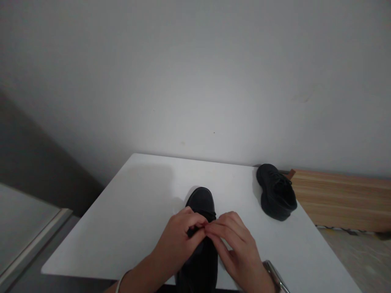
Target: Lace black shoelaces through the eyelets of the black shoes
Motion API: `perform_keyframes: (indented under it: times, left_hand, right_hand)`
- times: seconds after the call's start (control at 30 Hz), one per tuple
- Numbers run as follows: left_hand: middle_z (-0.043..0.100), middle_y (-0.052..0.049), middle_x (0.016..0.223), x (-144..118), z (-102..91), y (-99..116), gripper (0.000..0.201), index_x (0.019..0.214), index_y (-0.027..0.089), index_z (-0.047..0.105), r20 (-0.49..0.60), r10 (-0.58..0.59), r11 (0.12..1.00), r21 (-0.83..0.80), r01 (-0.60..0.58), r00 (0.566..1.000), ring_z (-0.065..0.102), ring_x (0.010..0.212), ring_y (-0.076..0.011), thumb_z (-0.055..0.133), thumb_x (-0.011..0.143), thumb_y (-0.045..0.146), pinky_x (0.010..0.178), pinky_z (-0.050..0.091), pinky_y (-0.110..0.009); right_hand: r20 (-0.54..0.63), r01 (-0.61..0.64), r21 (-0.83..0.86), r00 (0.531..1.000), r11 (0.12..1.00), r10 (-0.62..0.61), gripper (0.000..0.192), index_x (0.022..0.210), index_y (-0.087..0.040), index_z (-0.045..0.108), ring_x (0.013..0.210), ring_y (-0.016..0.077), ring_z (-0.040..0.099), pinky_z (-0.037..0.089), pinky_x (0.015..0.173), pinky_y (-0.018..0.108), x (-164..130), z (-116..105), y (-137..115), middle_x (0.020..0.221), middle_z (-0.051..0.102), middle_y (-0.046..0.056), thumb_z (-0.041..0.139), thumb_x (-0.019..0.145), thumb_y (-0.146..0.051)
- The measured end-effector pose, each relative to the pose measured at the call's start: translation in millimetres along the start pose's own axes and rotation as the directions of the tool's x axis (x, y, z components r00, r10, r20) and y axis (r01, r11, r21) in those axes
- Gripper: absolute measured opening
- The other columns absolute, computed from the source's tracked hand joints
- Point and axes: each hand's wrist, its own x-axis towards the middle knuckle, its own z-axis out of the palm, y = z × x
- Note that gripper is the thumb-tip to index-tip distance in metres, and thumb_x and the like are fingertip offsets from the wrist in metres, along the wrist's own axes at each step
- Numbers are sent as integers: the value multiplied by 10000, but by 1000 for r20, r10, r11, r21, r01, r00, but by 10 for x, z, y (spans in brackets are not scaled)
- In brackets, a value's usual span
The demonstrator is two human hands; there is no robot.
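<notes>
A black shoe lies on the white table with its toe pointing away from me. Over its lacing, my left hand pinches with thumb and forefinger. My right hand meets it there, fingertips pressed together against the left ones. Both hands seem to hold the shoe's dark lace, though the fingers hide most of it. A second black shoe, laced, stands at the table's right rear edge, apart from both hands.
A pale wall rises behind the table. To the right, beyond the table edge, is a wood-grain panel low by the floor. A white ledge lies at the left. A metal-banded watch is on my right wrist.
</notes>
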Motion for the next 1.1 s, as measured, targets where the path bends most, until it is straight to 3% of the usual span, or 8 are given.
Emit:
perform_keyframes:
  times: [0.1, 0.17, 0.23, 0.37, 0.83, 0.97, 1.1]
  left_hand:
    - [649, 3, 730, -12, -7, -25, 88, 755, 188, 702, -37, -15, 996, -92, 11, 999, 598, 695, -155, 659, 794, 121, 674, 434, -269]
    - [649, 8, 735, -17, -15, -33, 73, 765, 194, 693, -42, -8, 991, -137, 2, 999, 593, 698, -152, 654, 806, 147, 679, 435, -271]
    - [636, 11, 734, -21, -20, -33, 79, 767, 201, 688, -35, 6, 989, -150, -11, 999, 587, 702, -152, 641, 818, 164, 681, 434, -274]
    - [635, -1, 766, -40, -10, -25, 87, 766, 207, 681, -40, 15, 989, -145, -21, 999, 605, 752, -170, 632, 839, 205, 712, 442, -298]
    - [661, -27, 776, -33, 72, -126, 66, 701, 213, 581, -47, -27, 962, -273, 13, 998, 637, 756, -208, 598, 714, 150, 737, 464, -357]
    - [644, -15, 764, -37, 65, -92, 91, 688, 216, 544, -47, -6, 954, -300, -8, 999, 634, 744, -195, 583, 702, 134, 724, 464, -337]
    - [631, -10, 757, -32, 64, -53, 110, 680, 217, 523, -68, 33, 963, -266, -50, 997, 625, 738, -184, 560, 679, 113, 708, 467, -317]
  right_hand:
    - [15, -83, -86, 996, 993, 85, 380, 1267, -235, 555, 994, 246, 554, 447, 872, 416, -14, 6, 59, 1080, 668, 64, 675, 917, -148]
    - [31, -120, -106, 992, 987, 124, 438, 1308, -242, 538, 936, 243, 566, 436, 845, 418, -25, 2, 103, 1017, 674, 49, 697, 906, -174]
    - [38, -126, -96, 991, 987, 130, 350, 1231, -248, 581, 862, 225, 569, 427, 798, 394, -29, -8, 129, 921, 670, 22, 683, 911, -148]
    - [18, -95, -129, 995, 987, 98, 160, 983, -219, 632, 856, 211, 557, 399, 772, 370, -12, -31, 97, 891, 644, 23, 648, 914, -75]
    - [152, 15, -125, 988, 992, 4, 140, 977, -185, 568, 863, 192, 508, 371, 804, 396, -34, -102, 53, 893, 595, 31, 580, 944, -49]
    - [135, -58, -53, 989, 997, 65, 154, 1029, -212, 574, 940, 215, 534, 386, 836, 405, -27, -105, 31, 971, 613, 39, 609, 934, -96]
    - [78, -156, 14, 985, 988, 154, 227, 1114, -244, 570, 994, 209, 550, 404, 860, 388, -30, -49, 37, 1051, 635, 36, 527, 966, -77]
